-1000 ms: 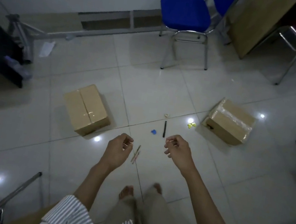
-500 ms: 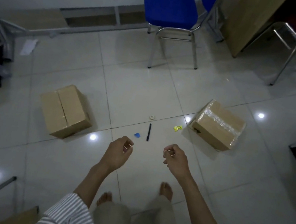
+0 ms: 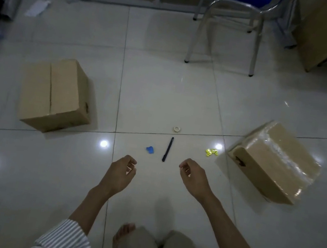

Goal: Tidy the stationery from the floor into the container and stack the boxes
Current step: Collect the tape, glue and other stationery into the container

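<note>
The slim black pen (image 3: 167,149) lies on the glossy floor just beyond the person's empty, loosely curled left hand (image 3: 121,174) and right hand (image 3: 193,178); fingertips may slip on it.

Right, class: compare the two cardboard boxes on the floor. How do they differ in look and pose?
The left box is plain cardboard with a bare seam along its top; the right box is wrapped in shiny clear tape or film. The left box sits flat on the floor, while the right box appears tilted, one edge raised. Both are closed, brown, similar in size, with a handle slot in one end.
</note>
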